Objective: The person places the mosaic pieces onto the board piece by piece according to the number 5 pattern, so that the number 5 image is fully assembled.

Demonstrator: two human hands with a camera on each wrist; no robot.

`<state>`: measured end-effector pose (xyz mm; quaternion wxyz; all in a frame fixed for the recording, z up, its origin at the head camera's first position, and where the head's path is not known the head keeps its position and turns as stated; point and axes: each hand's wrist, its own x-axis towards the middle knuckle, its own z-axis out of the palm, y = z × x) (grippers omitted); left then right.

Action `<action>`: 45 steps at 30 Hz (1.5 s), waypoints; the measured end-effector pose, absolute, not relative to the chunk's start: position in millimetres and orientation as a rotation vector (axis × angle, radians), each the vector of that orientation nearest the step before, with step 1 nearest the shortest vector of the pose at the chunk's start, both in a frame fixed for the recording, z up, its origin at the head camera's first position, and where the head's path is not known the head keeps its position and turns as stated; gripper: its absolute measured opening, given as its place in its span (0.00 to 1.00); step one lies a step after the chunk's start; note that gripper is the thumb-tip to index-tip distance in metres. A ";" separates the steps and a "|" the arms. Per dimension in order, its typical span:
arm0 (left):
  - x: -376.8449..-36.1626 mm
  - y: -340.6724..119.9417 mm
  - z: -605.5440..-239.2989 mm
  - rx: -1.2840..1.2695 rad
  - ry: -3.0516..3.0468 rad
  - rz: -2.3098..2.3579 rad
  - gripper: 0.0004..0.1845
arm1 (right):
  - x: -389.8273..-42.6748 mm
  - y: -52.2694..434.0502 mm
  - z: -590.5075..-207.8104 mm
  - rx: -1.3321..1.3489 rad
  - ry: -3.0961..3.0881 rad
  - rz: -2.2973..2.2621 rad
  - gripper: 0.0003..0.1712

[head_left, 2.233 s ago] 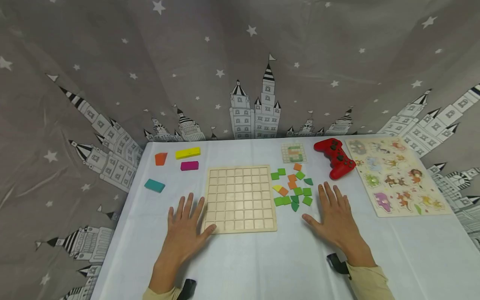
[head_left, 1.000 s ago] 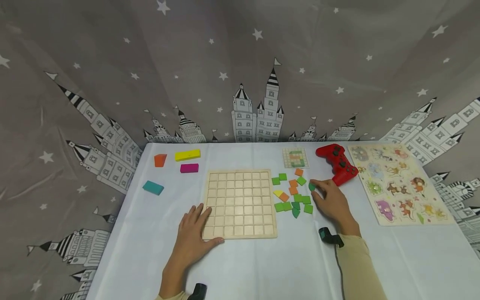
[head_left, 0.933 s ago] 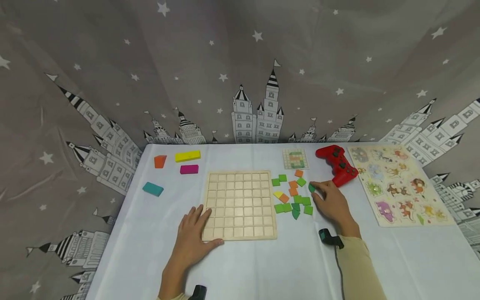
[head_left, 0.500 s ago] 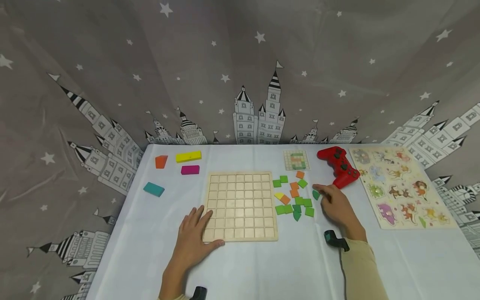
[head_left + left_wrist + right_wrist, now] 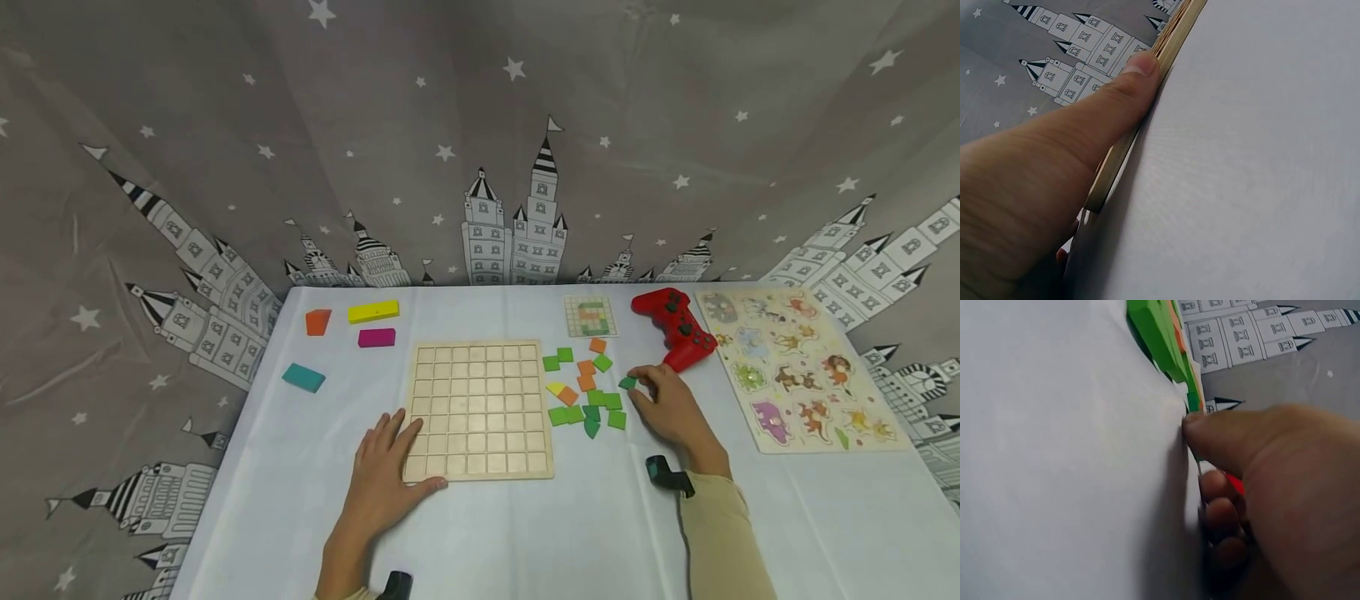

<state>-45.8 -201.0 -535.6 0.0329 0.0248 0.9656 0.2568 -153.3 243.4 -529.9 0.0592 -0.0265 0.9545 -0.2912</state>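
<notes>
Tile pinched by your right hand, right of the board your spread left hand touches, should be light and stiff, best held by its edges.

Grid board: pale wood, square cells, lying flat.
Dark green piece: small, pinched, right of board.

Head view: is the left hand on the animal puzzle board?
No, the left hand touches the wooden grid board around its near left corner; the animal puzzle board lies far right.
</notes>
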 end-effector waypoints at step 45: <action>-44.9 -203.0 -538.5 0.074 2.963 0.839 0.46 | -200.4 28.7 -504.5 -0.703 2.619 -1.084 0.14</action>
